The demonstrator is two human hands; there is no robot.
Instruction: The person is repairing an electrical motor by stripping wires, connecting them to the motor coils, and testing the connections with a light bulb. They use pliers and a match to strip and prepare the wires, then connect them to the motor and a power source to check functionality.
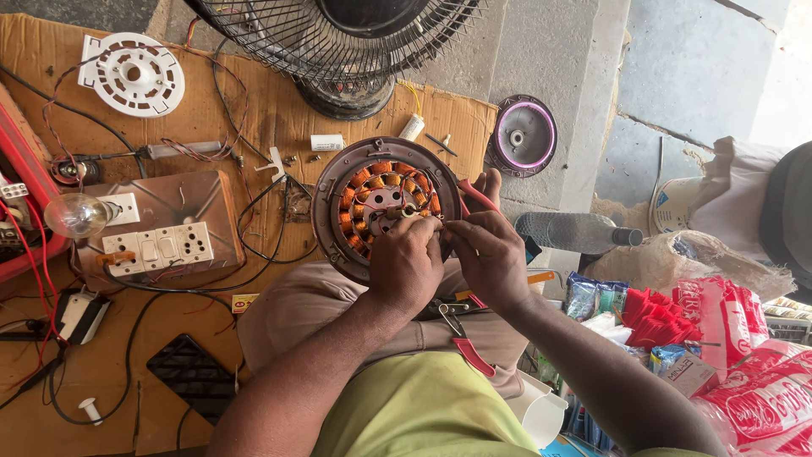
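Floor: cardboard [254, 110] under the stator [385, 207].
Left hand [406, 264]: pinched wire at stator's windings.
Right hand [489, 254]: gripped wire beside stator; steady tension would help.

clothing: light yellow-green cotton shirt [423, 410], lower centre of the frame | legs: tan-beige cloth trousers [321, 309], centre, over the raised knee | arms: both forearms bare, no sleeve showing | left hand [406, 267] and right hand [491, 258]: no gloves, rings or watch seen
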